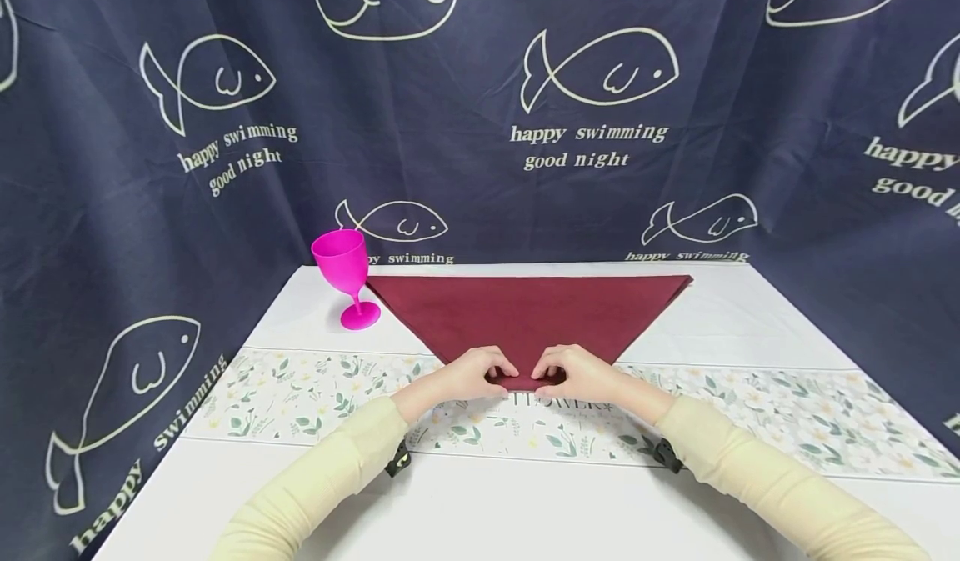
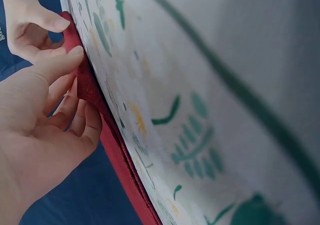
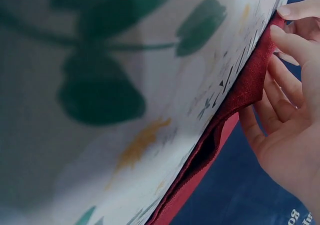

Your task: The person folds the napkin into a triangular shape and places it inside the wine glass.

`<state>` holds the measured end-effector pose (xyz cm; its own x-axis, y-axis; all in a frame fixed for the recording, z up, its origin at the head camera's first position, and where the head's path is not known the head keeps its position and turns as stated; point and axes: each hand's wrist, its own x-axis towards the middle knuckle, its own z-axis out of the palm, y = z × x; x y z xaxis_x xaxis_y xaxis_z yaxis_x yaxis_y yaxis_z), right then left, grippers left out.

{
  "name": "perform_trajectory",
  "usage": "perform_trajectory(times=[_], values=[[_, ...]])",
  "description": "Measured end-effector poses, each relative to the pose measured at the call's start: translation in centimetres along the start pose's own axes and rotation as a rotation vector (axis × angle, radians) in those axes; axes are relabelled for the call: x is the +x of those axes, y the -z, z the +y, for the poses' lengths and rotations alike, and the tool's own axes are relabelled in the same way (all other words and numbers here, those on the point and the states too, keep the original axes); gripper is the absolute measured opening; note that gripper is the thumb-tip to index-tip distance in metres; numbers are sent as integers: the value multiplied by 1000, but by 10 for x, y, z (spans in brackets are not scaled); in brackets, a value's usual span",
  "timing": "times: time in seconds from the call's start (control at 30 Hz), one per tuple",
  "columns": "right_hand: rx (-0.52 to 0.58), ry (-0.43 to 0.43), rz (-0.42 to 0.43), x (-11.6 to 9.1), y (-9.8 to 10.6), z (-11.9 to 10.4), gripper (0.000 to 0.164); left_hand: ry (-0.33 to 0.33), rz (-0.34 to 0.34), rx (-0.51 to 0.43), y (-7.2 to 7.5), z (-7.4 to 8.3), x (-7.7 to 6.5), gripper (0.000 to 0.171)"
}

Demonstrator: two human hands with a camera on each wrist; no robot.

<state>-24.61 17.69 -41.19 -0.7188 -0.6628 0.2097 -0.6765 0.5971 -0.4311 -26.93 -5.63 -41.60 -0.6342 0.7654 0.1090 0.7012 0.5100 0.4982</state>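
A dark red cloth napkin lies on the table, its wide straight edge at the back and its sides narrowing toward the person. At the narrow near end the cloth is folded over into a short flat edge. My left hand pinches that fold on its left part, thumb in front and fingers behind. Close beside it, my right hand pinches the fold on the right in the same way. In the left wrist view the thumb presses on the folded napkin. Layered edges of the napkin show in the right wrist view.
A bright pink goblet stands upright at the back left, close to the napkin's left corner. Across the white table runs a floral printed band, partly under the napkin. A dark blue fish-print curtain hangs behind and at both sides.
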Motion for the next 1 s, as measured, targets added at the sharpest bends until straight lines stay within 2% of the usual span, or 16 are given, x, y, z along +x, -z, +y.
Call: perform_trajectory(times=[0.27,0.43,0.67,1.0], values=[[15,25,-1,0,-1,3,18,0,-4,42,-1,-1,0,25],[17,10,0,0,-1,3,19,9,20,69,-1,0,1,21],[9,5,15,1,1,0,16,24,57,60,-2,0,3,18],[-9,11,53,-1,0,2,17,49,53,45,-2,0,1,21]])
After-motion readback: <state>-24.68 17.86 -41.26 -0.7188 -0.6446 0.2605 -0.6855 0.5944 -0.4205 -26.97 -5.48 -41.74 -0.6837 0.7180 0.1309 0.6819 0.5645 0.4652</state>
